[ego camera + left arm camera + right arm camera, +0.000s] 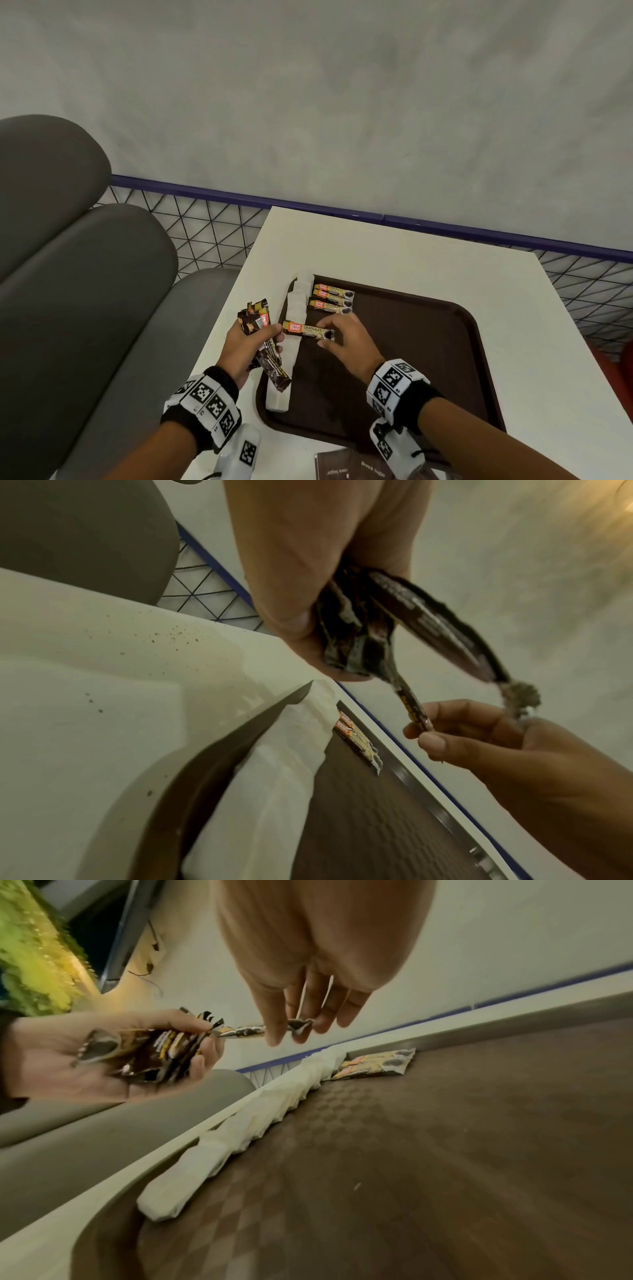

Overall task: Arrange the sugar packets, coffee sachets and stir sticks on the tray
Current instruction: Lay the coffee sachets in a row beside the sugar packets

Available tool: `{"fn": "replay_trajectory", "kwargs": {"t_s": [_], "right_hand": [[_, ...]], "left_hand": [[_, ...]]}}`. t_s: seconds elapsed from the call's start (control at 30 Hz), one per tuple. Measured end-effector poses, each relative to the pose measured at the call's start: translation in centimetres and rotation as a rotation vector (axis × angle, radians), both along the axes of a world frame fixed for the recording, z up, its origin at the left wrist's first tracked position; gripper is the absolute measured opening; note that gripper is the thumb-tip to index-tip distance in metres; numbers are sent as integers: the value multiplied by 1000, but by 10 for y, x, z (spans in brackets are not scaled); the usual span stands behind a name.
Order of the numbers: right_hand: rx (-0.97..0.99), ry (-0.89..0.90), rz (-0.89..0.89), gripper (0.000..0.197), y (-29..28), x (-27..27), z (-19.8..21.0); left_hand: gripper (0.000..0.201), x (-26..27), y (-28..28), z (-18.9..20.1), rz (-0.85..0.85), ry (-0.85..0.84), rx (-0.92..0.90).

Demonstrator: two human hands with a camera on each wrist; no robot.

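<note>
A brown tray [411,349] lies on the white table [411,246]. Along its left rim runs a row of white paper-wrapped stir sticks [295,329], and three coffee sachets [331,297] lie side by side in its far left corner. My left hand [270,339] grips a fanned bundle of dark coffee sachets [255,320] just left of the tray. My right hand [325,334] pinches the right end of one coffee sachet [306,331] above the stir sticks; its left end reaches my left fingertips. The right wrist view shows the pinched sachet [243,1032] stretched between both hands.
Brown sugar packets [352,470] lie on the table at the near edge, in front of the tray. A grey padded seat [85,291] stands to the left. A wire mesh fence with a blue rail [219,226] runs behind the table.
</note>
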State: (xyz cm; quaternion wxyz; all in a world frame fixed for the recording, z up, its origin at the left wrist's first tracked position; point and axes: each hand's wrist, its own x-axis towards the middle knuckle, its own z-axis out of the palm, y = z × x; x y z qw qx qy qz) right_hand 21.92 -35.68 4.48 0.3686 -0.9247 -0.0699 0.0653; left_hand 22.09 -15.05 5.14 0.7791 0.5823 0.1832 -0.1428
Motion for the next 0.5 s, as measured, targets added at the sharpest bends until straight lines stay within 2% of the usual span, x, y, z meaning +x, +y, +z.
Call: {"fn": "replay_trajectory", "kwargs": {"t_s": [0.1, 0.2, 0.3, 0.5], "right_hand": [[-90, -99, -93, 30, -8, 7, -6], [-268, -73, -175, 33, -16, 19, -11], [-411, -36, -171, 34, -19, 30, -17], [-529, -38, -161, 34, -15, 43, -33]], "left_hand": [[32, 1, 1, -2, 45, 1, -29], [32, 3, 7, -2, 68, -6, -35], [33, 3, 14, -3, 94, -17, -16], [35, 4, 33, -9, 92, 13, 18]]}}
